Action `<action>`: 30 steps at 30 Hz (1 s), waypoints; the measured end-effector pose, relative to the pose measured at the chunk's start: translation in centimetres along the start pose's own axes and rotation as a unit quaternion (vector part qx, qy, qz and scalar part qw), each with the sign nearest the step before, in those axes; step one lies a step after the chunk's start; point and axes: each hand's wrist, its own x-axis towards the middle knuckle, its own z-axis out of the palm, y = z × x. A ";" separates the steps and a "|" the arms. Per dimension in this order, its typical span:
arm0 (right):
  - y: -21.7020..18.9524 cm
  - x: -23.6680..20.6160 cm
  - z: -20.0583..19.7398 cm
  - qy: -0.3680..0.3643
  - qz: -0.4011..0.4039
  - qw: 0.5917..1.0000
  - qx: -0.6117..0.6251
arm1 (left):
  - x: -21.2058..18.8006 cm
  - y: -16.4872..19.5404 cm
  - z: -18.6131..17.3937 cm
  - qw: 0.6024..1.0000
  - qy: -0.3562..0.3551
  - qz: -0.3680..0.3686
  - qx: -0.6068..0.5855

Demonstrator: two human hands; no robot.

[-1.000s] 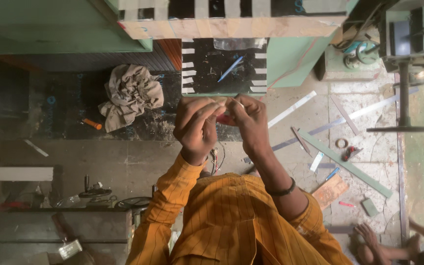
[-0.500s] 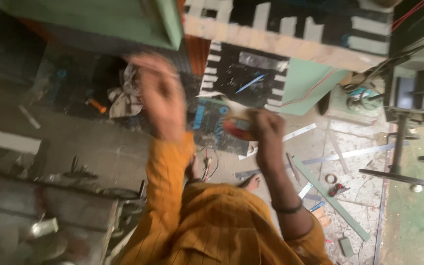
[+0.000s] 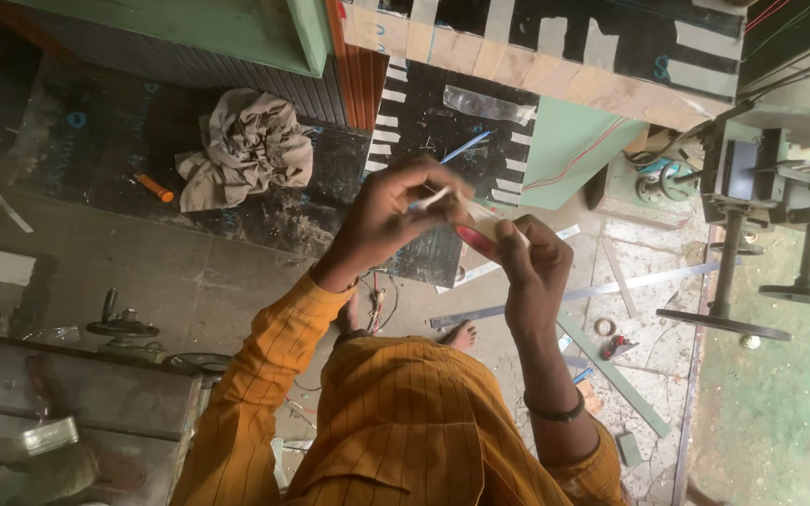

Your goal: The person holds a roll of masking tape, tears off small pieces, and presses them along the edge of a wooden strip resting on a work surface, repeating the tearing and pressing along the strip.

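My left hand (image 3: 396, 217) is raised in front of me, its fingertips pinching a thin white strip (image 3: 431, 199). My right hand (image 3: 532, 267) is just to its right, closed around a small red and whitish object (image 3: 480, 234). The strip runs from my left fingers toward that object, and the two hands almost touch. What the small object is cannot be made out. Both arms wear orange striped sleeves (image 3: 264, 375), and a dark band (image 3: 555, 412) circles my right wrist.
A crumpled beige cloth (image 3: 247, 145) and an orange marker (image 3: 155, 188) lie on a dark sheet. A black board with white stripes (image 3: 452, 141) carries a blue pen (image 3: 466, 147). A metal machine stand (image 3: 761, 234) is at right. Metal strips (image 3: 611, 281) and a bare foot (image 3: 461, 334) are on the floor.
My hands were together, swung apart in a blurred moment with the left one lifted, and have come back together around the small red object. The view has shifted slightly.
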 end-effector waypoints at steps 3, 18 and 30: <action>-0.3 0.1 0.0 0.014 0.018 0.997 -0.077 | 0.2 -0.3 0.7 0.999 0.039 -0.022 -0.015; -2.8 -0.5 1.0 0.071 0.005 0.950 -0.303 | 1.3 -1.8 6.6 0.907 0.228 0.015 -0.353; -1.6 -3.1 0.2 0.022 0.059 0.945 -0.320 | 2.3 -4.2 2.8 0.831 0.317 0.050 -0.455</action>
